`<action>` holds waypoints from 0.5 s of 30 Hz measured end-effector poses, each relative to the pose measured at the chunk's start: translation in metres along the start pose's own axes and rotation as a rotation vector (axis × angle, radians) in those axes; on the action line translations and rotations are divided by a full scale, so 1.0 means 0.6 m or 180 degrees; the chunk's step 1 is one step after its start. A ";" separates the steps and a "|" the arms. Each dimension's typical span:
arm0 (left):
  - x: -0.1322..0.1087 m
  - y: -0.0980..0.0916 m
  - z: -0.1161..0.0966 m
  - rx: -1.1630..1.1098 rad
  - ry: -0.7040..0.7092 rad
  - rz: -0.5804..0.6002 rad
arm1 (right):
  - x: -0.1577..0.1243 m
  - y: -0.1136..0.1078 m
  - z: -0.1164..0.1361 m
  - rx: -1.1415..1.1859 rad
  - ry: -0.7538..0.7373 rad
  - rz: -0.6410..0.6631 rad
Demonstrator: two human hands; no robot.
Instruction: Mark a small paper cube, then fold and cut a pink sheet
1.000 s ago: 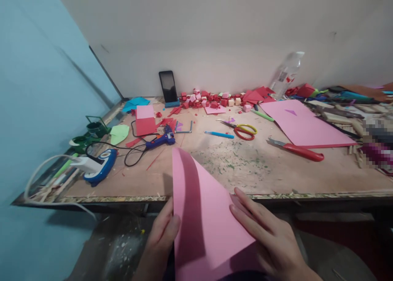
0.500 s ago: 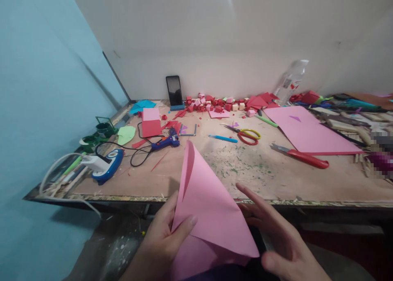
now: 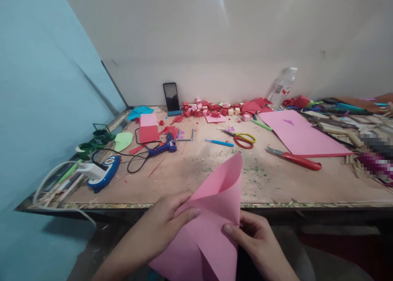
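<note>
A large sheet of pink paper (image 3: 215, 215) is held in front of the table edge, folded over on itself so its upper end curls into an open loop. My left hand (image 3: 166, 221) grips its left side, thumb on the front face and fingers behind. On the right side, my right hand (image 3: 253, 232) pinches the folded edge between thumb and fingers. The lower part of the paper runs out of view at the bottom. Beyond it on the table lie scissors (image 3: 244, 140) with red and yellow handles and a blue pen-like tool (image 3: 219, 142).
A blue glue gun (image 3: 162, 147) and a blue-and-white power strip (image 3: 104, 174) are at the left. A phone (image 3: 171, 97) stands at the back beside small red and pink paper cubes (image 3: 211, 108). Red-handled cutters (image 3: 294, 159) and flat pink paper (image 3: 302, 133) lie at the right.
The pink paper has turned, its tip swinging from left to right and its top opening into a loop. My right hand, apart from the paper before, has closed on its right edge.
</note>
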State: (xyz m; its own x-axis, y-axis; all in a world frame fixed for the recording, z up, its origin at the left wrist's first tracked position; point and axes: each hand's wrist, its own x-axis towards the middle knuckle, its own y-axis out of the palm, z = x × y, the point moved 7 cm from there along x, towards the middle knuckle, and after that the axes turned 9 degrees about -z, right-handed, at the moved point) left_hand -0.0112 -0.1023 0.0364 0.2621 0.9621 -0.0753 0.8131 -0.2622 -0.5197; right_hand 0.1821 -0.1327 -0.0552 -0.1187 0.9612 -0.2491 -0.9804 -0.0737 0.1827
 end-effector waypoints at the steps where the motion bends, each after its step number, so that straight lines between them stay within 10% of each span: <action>1: 0.000 0.002 0.002 0.0134 0.0016 0.0063 | 0.000 0.002 0.001 0.0023 0.0002 0.0098; 6: -0.005 0.000 0.008 0.0618 0.0349 0.0247 | 0.011 -0.002 0.034 0.0395 -0.0269 0.0343; 15: 0.007 0.002 0.000 0.0686 0.0292 0.0314 | 0.014 -0.007 0.028 0.0495 -0.0104 -0.0435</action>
State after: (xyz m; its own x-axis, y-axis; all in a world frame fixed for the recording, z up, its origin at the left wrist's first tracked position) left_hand -0.0091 -0.0985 0.0354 0.3887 0.9193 -0.0623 0.6542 -0.3229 -0.6839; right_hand 0.1877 -0.1198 -0.0418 0.0212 0.9677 -0.2510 -0.9506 0.0973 0.2948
